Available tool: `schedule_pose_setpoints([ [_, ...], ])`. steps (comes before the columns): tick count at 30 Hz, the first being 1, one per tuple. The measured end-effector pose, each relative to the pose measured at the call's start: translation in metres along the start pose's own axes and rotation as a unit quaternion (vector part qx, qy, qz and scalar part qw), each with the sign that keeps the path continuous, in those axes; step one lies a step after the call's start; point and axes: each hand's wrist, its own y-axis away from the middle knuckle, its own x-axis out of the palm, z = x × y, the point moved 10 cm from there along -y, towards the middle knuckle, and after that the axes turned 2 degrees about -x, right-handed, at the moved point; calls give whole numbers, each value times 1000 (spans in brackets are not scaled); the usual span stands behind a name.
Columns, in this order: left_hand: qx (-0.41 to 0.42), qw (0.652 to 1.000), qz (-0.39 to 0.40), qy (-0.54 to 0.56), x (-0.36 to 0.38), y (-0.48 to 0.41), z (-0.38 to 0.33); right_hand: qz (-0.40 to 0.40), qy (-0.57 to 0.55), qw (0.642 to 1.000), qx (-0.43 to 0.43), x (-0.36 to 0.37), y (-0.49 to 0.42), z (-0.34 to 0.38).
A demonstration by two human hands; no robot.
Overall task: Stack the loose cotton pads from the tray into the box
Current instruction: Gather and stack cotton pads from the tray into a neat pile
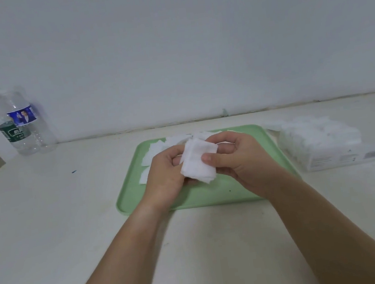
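While left hand [164, 175] and right hand [238, 159] each have a closed grip on the cotton pad stack [198, 164] above the green tray [212, 195], it looks light, soft, easily splayed. Take it across the flat faces.

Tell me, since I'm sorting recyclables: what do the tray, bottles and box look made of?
Tray: likely matte green plastic, moulded rounded rim.
Bottles: clear glossy plastic, see-through ribbed walls.
Box: probably white printed cardboard, straight folded edges; blurred.

I have bare white tabletop [74, 226] open left of the pale green plastic tray [128, 203]; a white cardboard box [339, 158] crowds its right edge.
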Motion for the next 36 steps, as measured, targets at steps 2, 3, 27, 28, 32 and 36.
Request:
schedule_pose_setpoints([
  [2,-7,1000,18,7,5,1,0,-34,17,999,-9,-6,-1,2],
  [3,-15,1000,22,9,7,1,2,-45,22,999,-12,-9,0,3],
  [27,-25,999,-9,-30,-7,-1,5,-140,236,961,-43,-20,1,1],
  [28,-23,999,-35,-9,-14,-2,5,-151,238,958,-48,-23,2,3],
  [32,19,959,-283,12,-84,4,-2,-187,321,923,-105,-22,-5,26],
  [36,-13,920,-381,89,-126,7,15,-83,479,857,-168,23,-27,45],
])
